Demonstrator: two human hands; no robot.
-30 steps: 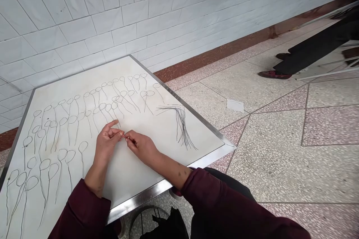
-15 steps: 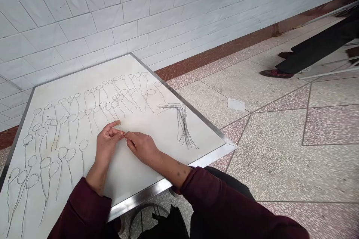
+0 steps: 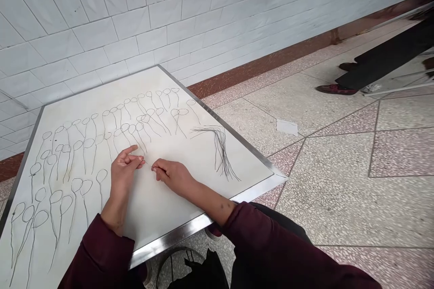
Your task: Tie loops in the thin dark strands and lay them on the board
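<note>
My left hand (image 3: 125, 172) and my right hand (image 3: 173, 176) face each other over the white table (image 3: 200, 189), both in a pinch. A short stretch of thin wire (image 3: 147, 163) shows in the small gap between their fingertips; its ends are hidden by the fingers. Several dark wires with a round loop at one end, such as the looped wire (image 3: 101, 175) left of my left hand, lie in rough rows on the tabletop. A loose bundle of dark, loopless wires (image 3: 222, 151), bent at the top, lies to the right of my hands.
A metal edge (image 3: 169, 240) frames the table, which stands close to a white tiled wall (image 3: 156, 13). On the speckled floor lies a white piece of paper (image 3: 287, 127). The legs of another person (image 3: 383, 65) are at the upper right.
My hands have drawn slightly apart, the left one moving left, and a bit of wire now shows between them. The rows and the bundle lie as before.
</note>
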